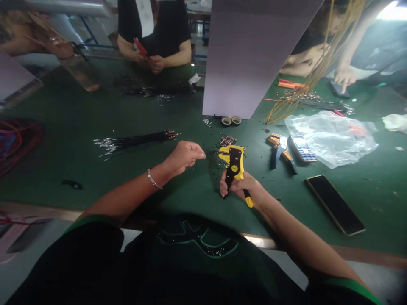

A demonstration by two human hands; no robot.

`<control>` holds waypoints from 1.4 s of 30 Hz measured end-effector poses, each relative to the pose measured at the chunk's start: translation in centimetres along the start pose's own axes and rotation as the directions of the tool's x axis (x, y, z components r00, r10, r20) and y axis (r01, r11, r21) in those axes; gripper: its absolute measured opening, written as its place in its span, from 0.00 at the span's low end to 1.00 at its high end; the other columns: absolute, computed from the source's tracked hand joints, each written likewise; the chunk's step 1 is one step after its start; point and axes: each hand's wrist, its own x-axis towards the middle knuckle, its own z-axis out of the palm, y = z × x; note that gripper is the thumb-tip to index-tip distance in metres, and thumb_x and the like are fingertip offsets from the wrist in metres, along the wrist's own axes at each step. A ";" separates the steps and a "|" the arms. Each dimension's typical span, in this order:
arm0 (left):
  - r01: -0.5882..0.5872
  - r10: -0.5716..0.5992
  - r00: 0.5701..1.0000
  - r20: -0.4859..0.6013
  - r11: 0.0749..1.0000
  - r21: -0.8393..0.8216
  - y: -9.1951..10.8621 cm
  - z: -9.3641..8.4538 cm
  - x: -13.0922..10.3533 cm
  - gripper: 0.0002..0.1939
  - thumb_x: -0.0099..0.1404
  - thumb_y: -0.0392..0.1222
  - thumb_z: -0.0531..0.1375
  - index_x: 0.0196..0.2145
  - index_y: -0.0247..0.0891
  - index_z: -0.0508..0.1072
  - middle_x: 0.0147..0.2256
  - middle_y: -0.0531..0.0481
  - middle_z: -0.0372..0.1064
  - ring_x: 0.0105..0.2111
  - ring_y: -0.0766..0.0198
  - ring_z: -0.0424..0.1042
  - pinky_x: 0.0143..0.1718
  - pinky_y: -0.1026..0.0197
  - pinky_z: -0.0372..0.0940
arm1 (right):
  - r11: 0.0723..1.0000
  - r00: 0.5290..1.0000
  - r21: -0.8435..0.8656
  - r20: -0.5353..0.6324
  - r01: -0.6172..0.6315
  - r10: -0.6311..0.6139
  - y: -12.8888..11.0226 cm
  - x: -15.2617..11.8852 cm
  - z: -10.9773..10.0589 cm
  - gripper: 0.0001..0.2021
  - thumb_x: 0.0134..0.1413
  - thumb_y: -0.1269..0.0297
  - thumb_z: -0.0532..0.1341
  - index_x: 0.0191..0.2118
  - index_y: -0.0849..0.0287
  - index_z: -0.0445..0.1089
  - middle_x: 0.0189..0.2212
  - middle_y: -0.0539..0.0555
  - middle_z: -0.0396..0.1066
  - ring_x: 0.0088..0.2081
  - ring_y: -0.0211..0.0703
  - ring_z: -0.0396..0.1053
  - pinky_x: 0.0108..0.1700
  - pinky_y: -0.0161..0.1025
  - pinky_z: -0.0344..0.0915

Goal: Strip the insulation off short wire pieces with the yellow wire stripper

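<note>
My right hand grips a yellow and black wire stripper with its jaws pointing up and to the left. To the left of it, my left hand hovers over the green table with thumb and fingertips pinched together; whatever is in the pinch is too small to make out. Just beyond the stripper's jaws lies a pile of short wire scraps, some copper-coloured. A bundle of black wires rests left of my left hand, silvery ends at its left and coppery ends at its right.
On the right lie an orange and dark-blue hand tool, a keypad phone, a smartphone and a clear plastic bag. Two tape rolls sit under a tall pale panel. Co-workers occupy the far side; one holds a red tool.
</note>
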 end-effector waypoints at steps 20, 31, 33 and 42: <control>-0.128 0.108 0.991 0.074 0.923 0.364 -0.2 2.5 -2.5 0.04 0.51 0.35 0.60 0.21 0.34 0.73 0.15 0.56 0.62 0.16 0.74 0.55 0.17 0.67 0.49 | 0.991 0.979 -0.056 -0.155 0.124 -0.131 -0.6 0.0 -0.1 0.14 0.36 0.71 0.67 0.35 0.60 0.69 0.28 0.52 0.71 0.28 0.43 0.69 0.36 0.46 0.67; -0.669 0.583 0.676 0.450 0.230 0.707 -1.8 3.5 -4.0 0.12 0.60 0.32 0.52 0.22 0.36 0.72 0.18 0.52 0.68 0.20 0.69 0.65 0.25 0.65 0.59 | 0.995 0.980 -0.020 -0.172 0.096 -0.098 -1.1 -0.3 1.0 0.11 0.39 0.69 0.68 0.33 0.59 0.69 0.24 0.49 0.69 0.27 0.42 0.67 0.37 0.46 0.68; -0.689 0.581 0.640 0.504 0.143 0.710 -1.9 3.6 -4.2 0.13 0.61 0.33 0.51 0.23 0.36 0.71 0.18 0.52 0.67 0.20 0.68 0.64 0.25 0.64 0.59 | 0.995 0.977 -0.010 -0.188 0.103 -0.103 -1.0 -0.3 1.0 0.10 0.40 0.68 0.68 0.32 0.59 0.69 0.24 0.48 0.68 0.26 0.42 0.67 0.37 0.45 0.67; -0.728 0.572 0.586 0.574 0.059 0.683 -1.4 4.1 -4.7 0.15 0.63 0.33 0.51 0.20 0.37 0.66 0.17 0.53 0.64 0.19 0.68 0.62 0.24 0.63 0.56 | 0.992 0.975 -0.001 -0.184 0.127 -0.126 -0.9 -0.1 1.2 0.11 0.36 0.69 0.67 0.30 0.58 0.68 0.25 0.49 0.66 0.28 0.42 0.66 0.36 0.44 0.66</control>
